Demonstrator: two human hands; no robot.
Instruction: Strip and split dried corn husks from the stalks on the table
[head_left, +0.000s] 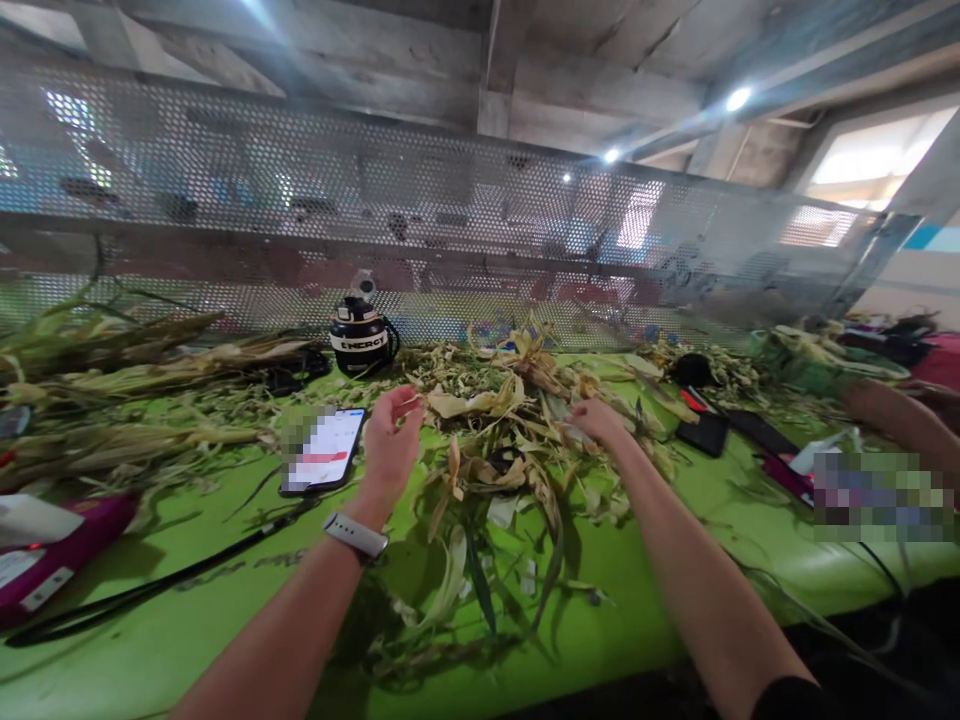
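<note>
My left hand (391,438) hovers above the green table (187,630), palm turned right, fingers loosely curled and apart, holding nothing I can see. A white watch sits on that wrist. My right hand (596,420) reaches into a pile of dry corn husks and leaves (510,440) in the middle of the table; its fingers lie on the husks and are partly hidden. A phone (324,452) with a lit screen lies just left of my left hand.
A black jug (362,338) stands at the back by a perforated metal screen (450,230). Corn stalks (112,400) pile at the left. A pink device (52,550) and black cable (165,580) lie front left. Another person's arm (892,410) is at the right.
</note>
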